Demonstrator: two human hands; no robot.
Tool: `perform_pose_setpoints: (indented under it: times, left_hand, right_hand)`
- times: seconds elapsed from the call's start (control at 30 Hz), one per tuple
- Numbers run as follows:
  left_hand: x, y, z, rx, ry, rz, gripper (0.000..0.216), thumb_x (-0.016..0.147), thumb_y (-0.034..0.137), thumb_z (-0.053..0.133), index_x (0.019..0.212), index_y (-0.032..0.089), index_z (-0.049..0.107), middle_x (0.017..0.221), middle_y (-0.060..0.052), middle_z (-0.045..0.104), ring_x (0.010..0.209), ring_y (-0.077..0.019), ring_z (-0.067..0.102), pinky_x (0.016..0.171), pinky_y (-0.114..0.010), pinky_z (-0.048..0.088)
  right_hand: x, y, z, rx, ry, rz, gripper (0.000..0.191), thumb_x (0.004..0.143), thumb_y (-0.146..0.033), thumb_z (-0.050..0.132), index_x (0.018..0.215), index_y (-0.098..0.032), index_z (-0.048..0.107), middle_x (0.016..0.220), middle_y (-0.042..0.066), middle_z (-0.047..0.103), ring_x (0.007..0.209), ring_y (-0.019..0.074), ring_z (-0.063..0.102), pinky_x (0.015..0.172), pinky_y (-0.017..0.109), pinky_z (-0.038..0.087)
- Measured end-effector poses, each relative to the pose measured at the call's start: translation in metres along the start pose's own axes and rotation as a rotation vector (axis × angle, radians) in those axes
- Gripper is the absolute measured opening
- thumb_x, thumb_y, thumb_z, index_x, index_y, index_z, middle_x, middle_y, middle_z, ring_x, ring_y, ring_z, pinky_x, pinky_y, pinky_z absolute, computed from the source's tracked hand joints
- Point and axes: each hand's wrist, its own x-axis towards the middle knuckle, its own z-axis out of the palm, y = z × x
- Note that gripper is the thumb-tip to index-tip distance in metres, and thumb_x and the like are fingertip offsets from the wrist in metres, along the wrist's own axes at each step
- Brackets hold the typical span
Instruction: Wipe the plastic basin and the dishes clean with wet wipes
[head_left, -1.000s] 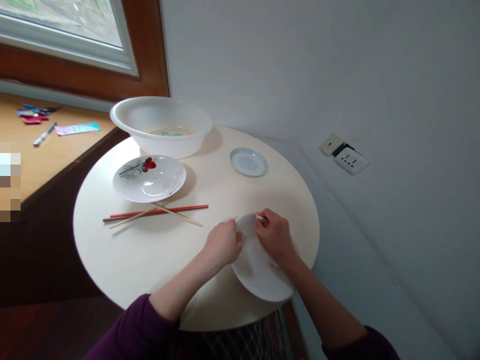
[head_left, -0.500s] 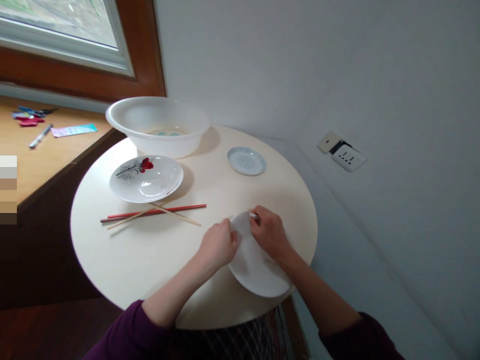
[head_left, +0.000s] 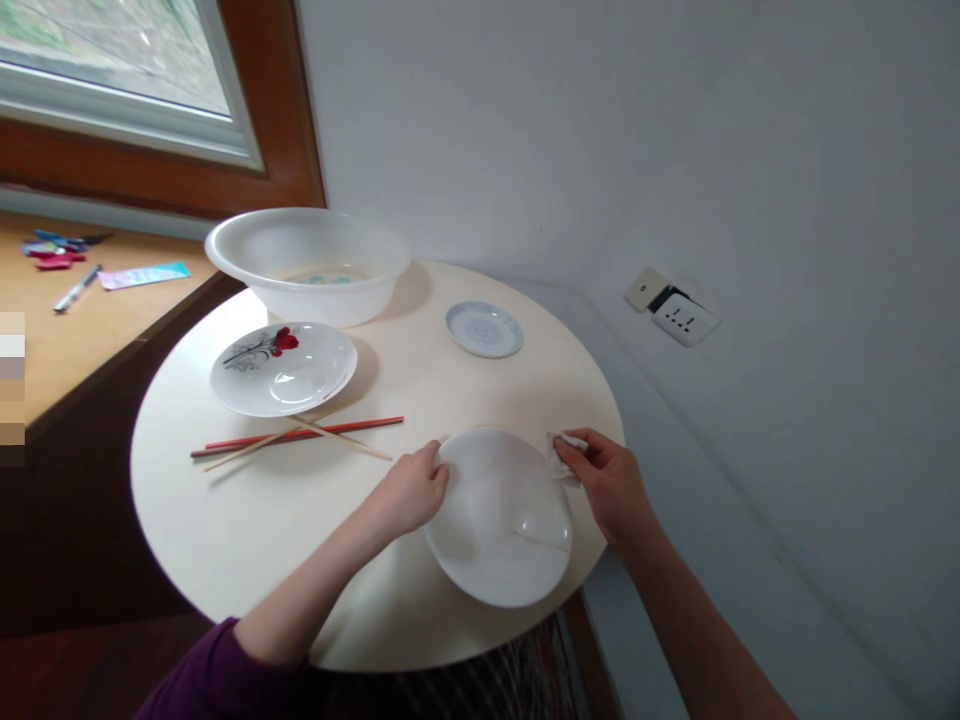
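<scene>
A plain white plate (head_left: 499,520) is tilted near the front right edge of the round cream table (head_left: 300,510). My left hand (head_left: 409,490) grips the plate's left rim with closed fingers. To the plate's right, my right hand (head_left: 611,485) pinches a small crumpled white cloth (head_left: 564,452) against the plate's upper right rim.
A white plate with a red flower (head_left: 283,367) lies at the left, with red and wooden chopsticks (head_left: 300,434) crossed in front of it. A large white basin (head_left: 309,262) stands at the back. A small blue-patterned saucer (head_left: 484,329) sits beyond. Wall sockets (head_left: 671,310) are to the right.
My right hand with the cloth has slid from the plate's top left to its right rim, baring the plate's face. The left hand keeps its grip on the rim.
</scene>
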Motion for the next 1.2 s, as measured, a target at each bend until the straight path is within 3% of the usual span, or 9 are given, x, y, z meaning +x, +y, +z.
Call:
perform_pose_setpoints:
  times: [0.13,0.23,0.3,0.43,0.57,0.73,0.93,1.1,1.2]
  left_hand:
    - [0.018,0.004,-0.012,0.066,-0.096,0.036,0.02,0.076,0.027,0.047,0.084,0.015,0.061,0.091,-0.013,0.068,0.084,-0.0258,0.062,0.067,-0.03,0.044]
    - [0.037,0.009,-0.013,0.018,-0.113,0.126,0.029,0.077,0.038,0.05,0.092,0.016,0.062,0.092,-0.01,0.068,0.083,-0.0247,0.063,0.067,-0.029,0.045]
    - [0.045,0.011,-0.009,-0.02,-0.125,0.184,0.028,0.076,0.034,0.053,0.098,0.019,0.062,0.098,-0.007,0.068,0.09,-0.0222,0.062,0.073,-0.027,0.045]
    - [0.039,0.01,0.005,-0.061,-0.097,0.17,0.026,0.077,0.02,0.05,0.1,0.019,0.063,0.101,-0.005,0.069,0.093,-0.0189,0.062,0.079,-0.025,0.044]
    - [0.024,0.01,0.016,-0.054,-0.004,0.067,0.024,0.079,0.02,0.047,0.097,0.015,0.063,0.096,-0.011,0.069,0.089,-0.0222,0.063,0.078,-0.029,0.045]
    - [0.015,0.014,0.017,-0.026,0.049,0.003,0.02,0.079,0.018,0.047,0.089,0.014,0.064,0.089,-0.012,0.069,0.083,-0.0236,0.064,0.073,-0.03,0.045]
    - [0.008,0.018,0.02,-0.056,0.072,-0.015,0.018,0.079,0.019,0.048,0.087,0.013,0.063,0.088,-0.012,0.069,0.081,-0.0227,0.064,0.07,-0.029,0.045]
    - [0.007,0.019,0.023,-0.076,0.081,0.017,0.016,0.077,0.015,0.047,0.083,0.014,0.062,0.085,-0.011,0.069,0.08,-0.0222,0.064,0.069,-0.029,0.045]
    - [0.008,0.018,0.025,-0.065,0.115,-0.017,0.016,0.078,0.018,0.048,0.084,0.013,0.062,0.086,-0.012,0.069,0.081,-0.0229,0.064,0.07,-0.029,0.044]
  right_hand:
    - [-0.002,0.0,0.01,-0.36,-0.041,-0.195,0.015,0.072,-0.029,0.056,0.071,-0.017,0.063,0.058,0.001,0.061,0.053,0.0135,0.052,0.052,0.025,0.039]
    - [-0.001,0.001,0.019,-0.442,-0.068,-0.267,0.014,0.076,-0.026,0.05,0.071,-0.018,0.061,0.058,0.0,0.06,0.052,0.0131,0.052,0.051,0.024,0.038]
    - [0.0,0.003,0.02,-0.481,-0.067,-0.312,0.014,0.077,-0.024,0.048,0.071,-0.018,0.06,0.059,0.0,0.06,0.051,0.0131,0.051,0.051,0.023,0.038]
    - [0.001,0.008,0.023,-0.607,-0.036,-0.416,0.012,0.077,-0.019,0.046,0.071,-0.018,0.057,0.063,0.002,0.061,0.055,0.0148,0.053,0.054,0.025,0.04]
    - [-0.002,0.01,0.046,-0.755,-0.044,-0.522,0.014,0.074,-0.01,0.043,0.075,-0.017,0.056,0.072,0.008,0.063,0.066,0.0186,0.057,0.061,0.027,0.041]
    - [-0.004,0.006,0.061,-0.785,-0.151,-0.566,0.018,0.074,-0.007,0.041,0.08,-0.017,0.055,0.077,0.008,0.063,0.07,0.019,0.057,0.064,0.028,0.042]
    - [-0.004,0.006,0.059,-0.802,-0.016,-0.517,0.016,0.074,-0.009,0.041,0.074,-0.018,0.054,0.07,0.007,0.061,0.064,0.0192,0.056,0.06,0.028,0.04]
    - [-0.005,0.005,0.067,-0.719,-0.13,-0.587,0.019,0.071,-0.008,0.041,0.078,-0.018,0.056,0.074,0.007,0.063,0.069,0.0194,0.057,0.063,0.028,0.042]
    - [-0.001,0.007,0.06,-0.794,-0.069,-0.559,0.018,0.072,-0.008,0.04,0.075,-0.016,0.055,0.072,0.009,0.062,0.067,0.0211,0.057,0.061,0.03,0.042]
